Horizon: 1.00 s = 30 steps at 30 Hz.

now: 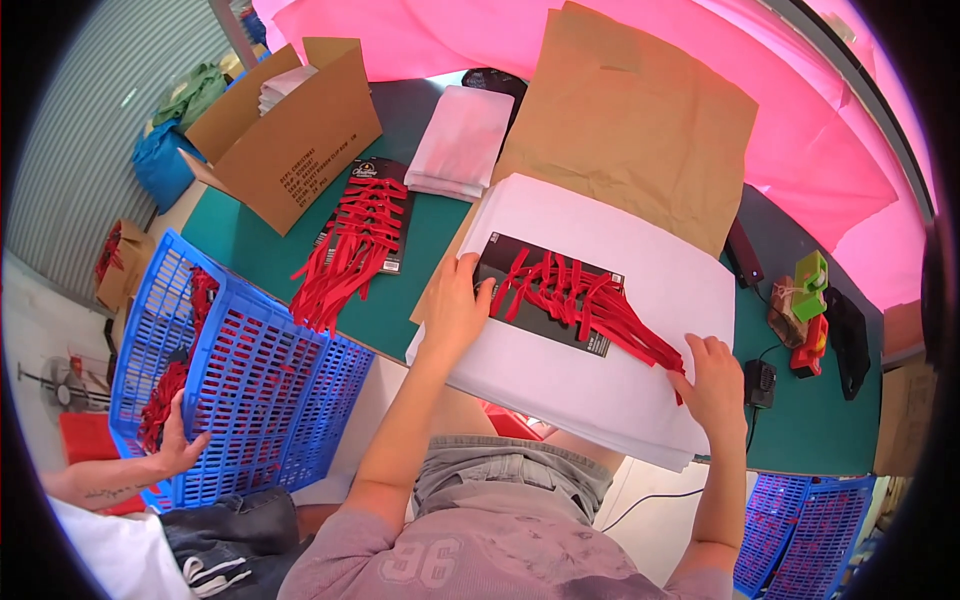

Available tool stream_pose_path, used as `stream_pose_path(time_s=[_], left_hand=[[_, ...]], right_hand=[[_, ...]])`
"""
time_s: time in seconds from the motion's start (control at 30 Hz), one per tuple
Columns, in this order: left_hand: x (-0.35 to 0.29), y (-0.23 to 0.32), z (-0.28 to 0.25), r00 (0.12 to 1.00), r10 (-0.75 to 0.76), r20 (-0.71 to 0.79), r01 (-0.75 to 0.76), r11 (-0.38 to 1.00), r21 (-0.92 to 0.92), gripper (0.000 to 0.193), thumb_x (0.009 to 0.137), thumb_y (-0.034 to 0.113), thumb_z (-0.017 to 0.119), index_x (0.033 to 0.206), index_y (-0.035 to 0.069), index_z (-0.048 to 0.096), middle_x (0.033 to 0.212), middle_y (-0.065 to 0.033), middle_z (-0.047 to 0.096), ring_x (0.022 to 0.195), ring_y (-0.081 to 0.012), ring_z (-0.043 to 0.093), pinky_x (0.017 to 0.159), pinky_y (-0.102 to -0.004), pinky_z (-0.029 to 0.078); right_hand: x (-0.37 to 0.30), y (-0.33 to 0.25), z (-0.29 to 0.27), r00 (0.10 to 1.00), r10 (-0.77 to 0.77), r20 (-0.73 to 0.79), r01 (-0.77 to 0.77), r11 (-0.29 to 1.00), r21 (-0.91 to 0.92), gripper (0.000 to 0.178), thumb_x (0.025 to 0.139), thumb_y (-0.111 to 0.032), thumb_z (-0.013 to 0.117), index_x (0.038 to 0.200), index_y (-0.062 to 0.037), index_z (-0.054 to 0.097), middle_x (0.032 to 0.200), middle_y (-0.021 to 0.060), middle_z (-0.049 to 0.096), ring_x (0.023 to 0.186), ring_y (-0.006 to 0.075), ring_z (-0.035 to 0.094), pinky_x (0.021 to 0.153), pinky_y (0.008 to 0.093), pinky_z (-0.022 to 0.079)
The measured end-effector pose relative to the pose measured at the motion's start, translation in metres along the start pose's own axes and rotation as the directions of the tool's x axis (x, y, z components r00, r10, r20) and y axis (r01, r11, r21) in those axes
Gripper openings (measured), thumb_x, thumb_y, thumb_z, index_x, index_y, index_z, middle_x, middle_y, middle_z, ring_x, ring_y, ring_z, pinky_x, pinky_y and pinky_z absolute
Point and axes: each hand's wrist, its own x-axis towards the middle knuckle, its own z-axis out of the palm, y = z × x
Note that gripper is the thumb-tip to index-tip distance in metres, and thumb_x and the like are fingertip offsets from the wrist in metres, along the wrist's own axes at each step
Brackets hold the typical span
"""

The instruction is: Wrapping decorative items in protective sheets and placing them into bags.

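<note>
A black card (505,262) with a row of red ribbon bows (560,290) lies on a stack of white paper sheets (600,408) in front of me. My left hand (458,312) grips the card's left end, its thumb on the edge. At the other side, my right hand (712,385) has thumb and fingers closed about the long red ribbon tails (640,340), which trail off the card over the paper. A second black card with red bows (355,225) lies to the left on the green table, its tails hanging over the edge.
Brown paper (630,130) lies behind the stack. An open cardboard box (290,140) and folded white sheets (455,140) stand back left. A blue basket (250,370) holds red ribbons; a co-worker's hand (180,445) touches it. A tape dispenser (810,340) sits at right.
</note>
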Motion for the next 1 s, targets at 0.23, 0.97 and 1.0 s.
stream_pose_path(time_s=[0.23, 0.97, 1.0], left_hand=[[-0.033, 0.003, -0.07, 0.684, 0.498, 0.533, -0.435, 0.865, -0.249, 0.057, 0.07, 0.016, 0.076, 0.124, 0.012, 0.057, 0.127, -0.0086, 0.054, 0.114, -0.0266, 0.052, 0.097, -0.0376, 0.041], [-0.002, -0.018, -0.078, 0.797, 0.319, 0.513, 0.06, 0.804, -0.592, 0.011, 0.073, -0.004, 0.067, 0.08, 0.004, 0.07, 0.084, -0.005, 0.067, 0.077, -0.0169, 0.059, 0.077, -0.0258, 0.046], [0.0, -0.016, -0.079, 0.814, 0.299, 0.498, 0.071, 0.8, -0.596, 0.01, 0.073, -0.004, 0.067, 0.079, 0.004, 0.069, 0.084, -0.0045, 0.067, 0.078, -0.0167, 0.059, 0.077, -0.0256, 0.046]], right_hand=[[-0.051, -0.016, 0.002, 0.893, -0.447, 0.05, 0.408, 0.852, 0.326, 0.037, 0.072, -0.01, 0.074, 0.107, -0.0084, 0.064, 0.104, 0.0042, 0.061, 0.092, 0.0231, 0.058, 0.082, 0.0324, 0.048], [-0.034, -0.019, -0.016, 0.986, -0.168, 0.004, 0.151, 0.896, 0.419, 0.023, 0.067, 0.001, 0.069, 0.089, -0.0048, 0.068, 0.088, 0.0061, 0.065, 0.074, 0.021, 0.06, 0.068, 0.0286, 0.048], [-0.034, -0.02, -0.017, 0.987, -0.159, -0.015, 0.152, 0.905, 0.398, 0.025, 0.066, 0.002, 0.069, 0.09, -0.0049, 0.068, 0.09, 0.0065, 0.064, 0.076, 0.0212, 0.061, 0.069, 0.0288, 0.048]])
